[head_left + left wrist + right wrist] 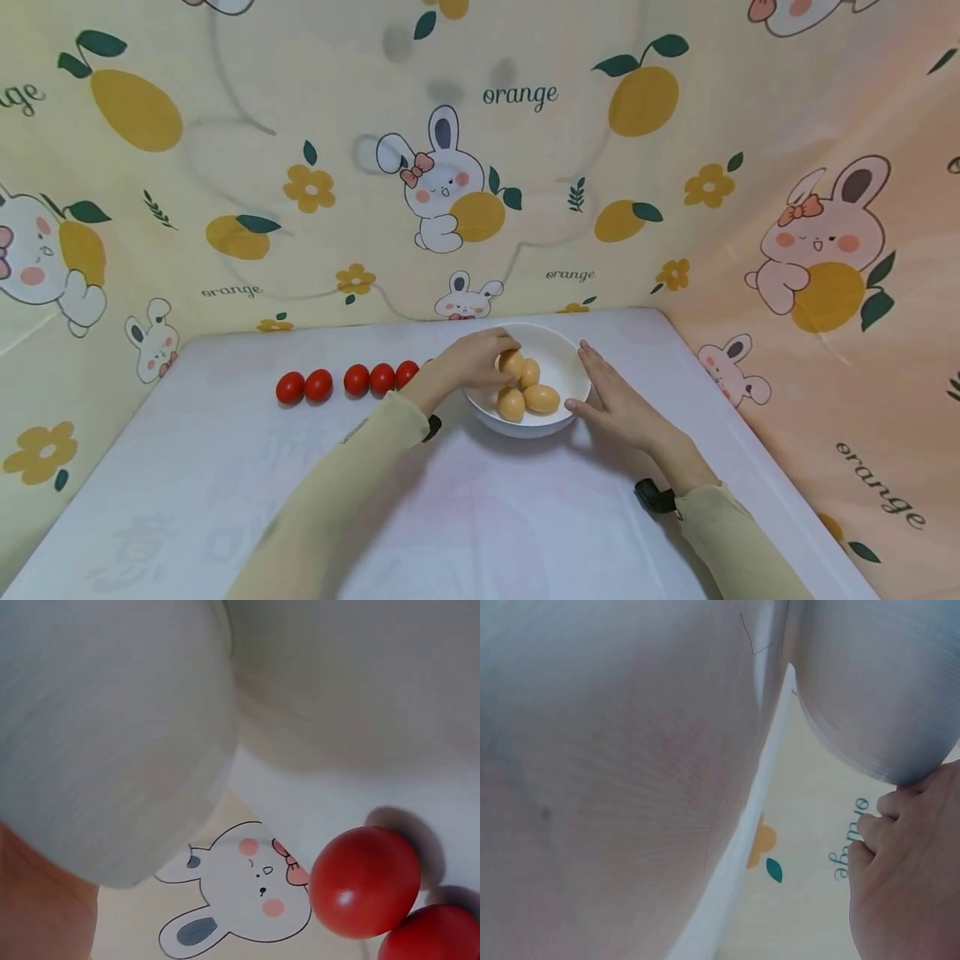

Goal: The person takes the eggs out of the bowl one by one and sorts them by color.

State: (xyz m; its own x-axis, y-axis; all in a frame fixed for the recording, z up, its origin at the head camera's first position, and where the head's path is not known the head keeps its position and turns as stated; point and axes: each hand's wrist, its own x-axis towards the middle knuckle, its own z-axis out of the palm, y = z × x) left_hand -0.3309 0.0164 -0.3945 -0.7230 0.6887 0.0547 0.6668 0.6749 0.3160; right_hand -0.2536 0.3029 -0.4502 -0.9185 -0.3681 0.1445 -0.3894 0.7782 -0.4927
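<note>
A white bowl (525, 431) on the table holds several tan eggs (542, 399). My left hand (476, 358) reaches over the bowl's left rim. Its curled fingers hold a tan egg (511, 365) at the far left inside the bowl. My right hand (622, 408) rests against the bowl's right side with fingers fairly straight. In the right wrist view that hand (911, 877) touches the bowl's outer wall (877, 682). The eggs are out of sight in both wrist views.
Several smooth red egg-shaped things (318, 386) stand in a row left of the bowl, the last partly behind the left arm. Two show in the left wrist view, one nearer (365, 882). A printed cloth (300, 108) hangs behind the white-covered table (450, 533).
</note>
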